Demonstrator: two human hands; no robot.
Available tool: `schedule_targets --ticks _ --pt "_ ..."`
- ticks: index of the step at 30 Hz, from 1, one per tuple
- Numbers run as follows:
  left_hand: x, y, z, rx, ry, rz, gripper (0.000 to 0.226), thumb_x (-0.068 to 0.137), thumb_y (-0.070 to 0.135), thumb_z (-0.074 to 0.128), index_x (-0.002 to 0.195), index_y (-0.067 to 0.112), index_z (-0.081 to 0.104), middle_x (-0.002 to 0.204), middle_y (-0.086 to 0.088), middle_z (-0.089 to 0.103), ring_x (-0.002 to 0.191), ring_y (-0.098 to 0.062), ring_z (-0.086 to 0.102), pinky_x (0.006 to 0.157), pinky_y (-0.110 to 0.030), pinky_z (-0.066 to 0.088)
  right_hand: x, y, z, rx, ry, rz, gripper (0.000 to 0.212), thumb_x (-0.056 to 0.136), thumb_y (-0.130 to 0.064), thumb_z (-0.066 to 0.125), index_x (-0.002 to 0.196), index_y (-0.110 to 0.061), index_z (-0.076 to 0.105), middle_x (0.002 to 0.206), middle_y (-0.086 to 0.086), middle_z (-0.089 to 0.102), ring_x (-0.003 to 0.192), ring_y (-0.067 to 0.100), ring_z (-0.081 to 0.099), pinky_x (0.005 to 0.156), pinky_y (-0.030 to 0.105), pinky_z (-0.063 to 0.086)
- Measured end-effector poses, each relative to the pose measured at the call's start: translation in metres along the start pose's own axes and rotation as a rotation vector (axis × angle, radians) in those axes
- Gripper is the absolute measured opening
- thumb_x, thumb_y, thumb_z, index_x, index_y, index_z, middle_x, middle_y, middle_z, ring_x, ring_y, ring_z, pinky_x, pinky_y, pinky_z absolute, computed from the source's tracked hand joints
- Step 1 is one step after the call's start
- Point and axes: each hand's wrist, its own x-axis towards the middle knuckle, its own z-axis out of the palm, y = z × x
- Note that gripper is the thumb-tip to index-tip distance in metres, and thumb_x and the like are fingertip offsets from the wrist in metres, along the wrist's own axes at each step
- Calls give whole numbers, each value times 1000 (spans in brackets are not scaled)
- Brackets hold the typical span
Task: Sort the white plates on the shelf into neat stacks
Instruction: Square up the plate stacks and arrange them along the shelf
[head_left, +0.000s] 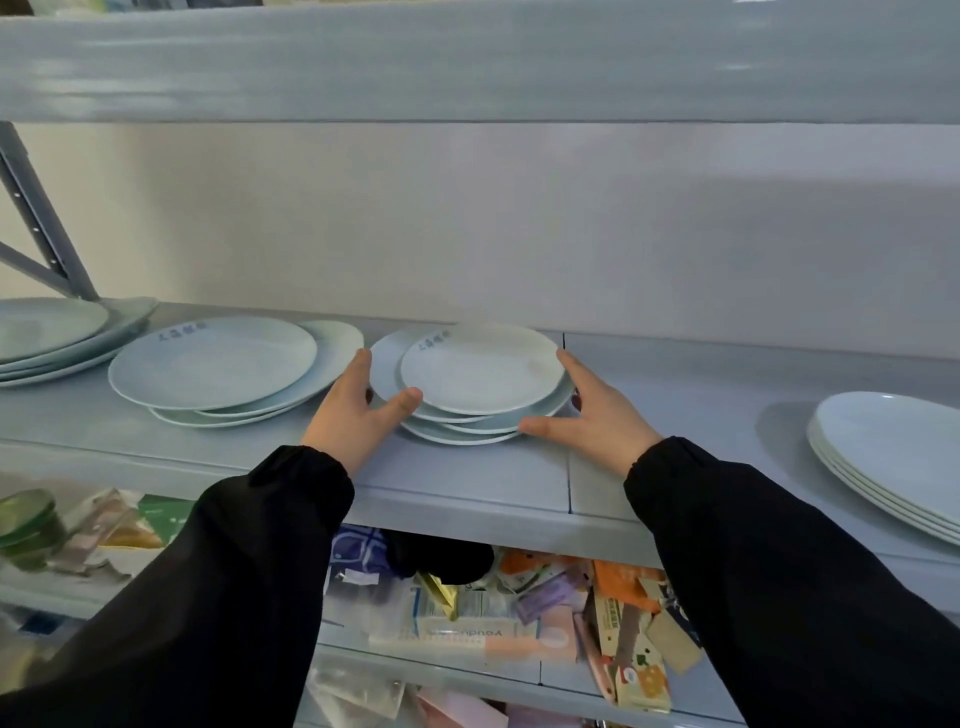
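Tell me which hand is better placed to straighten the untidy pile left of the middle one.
The left hand, probably. It lies between the middle pile and the left pile, close to that pile's rim; the right hand is beyond the middle pile and would have to cross it.

The white plate (480, 369) topping the middle stack (460, 435) bears small blue-grey lettering; the shelf (675, 405) is pale grey-blue, both sleeves (249, 571) black.
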Motion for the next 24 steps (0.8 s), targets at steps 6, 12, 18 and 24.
schedule_targets --ticks 6,12,18,24 --pt "16 -16 0 62 -158 43 96 67 78 69 146 35 36 142 14 52 128 -7 51 106 -44 44 7 8 7 39 33 18 116 70 -55 82 158 -27 13 160 -9 26 144 12 31 117 34 31" --pt "9 -5 7 123 -183 186 83 68 58 81 139 35 44 132 21 53 123 -5 51 100 -28 42 14 13 15 -95 -55 -33 112 70 -61 78 158 -26 17 162 -12 17 146 10 23 120 33 24" --pt "14 -12 4 146 -204 88 142 38 71 81 156 19 21 157 4 34 142 -13 35 117 -41 32 17 12 14 -15 -14 -89 95 70 -60 79 149 -39 31 149 -15 40 135 8 39 113 41 37" --pt "18 -20 3 44 -198 100 122 35 68 90 143 40 41 139 17 54 127 -3 51 109 -39 42 15 18 16 -65 -7 -82 86 71 -58 80 144 -37 40 141 -18 50 128 8 47 108 34 41"
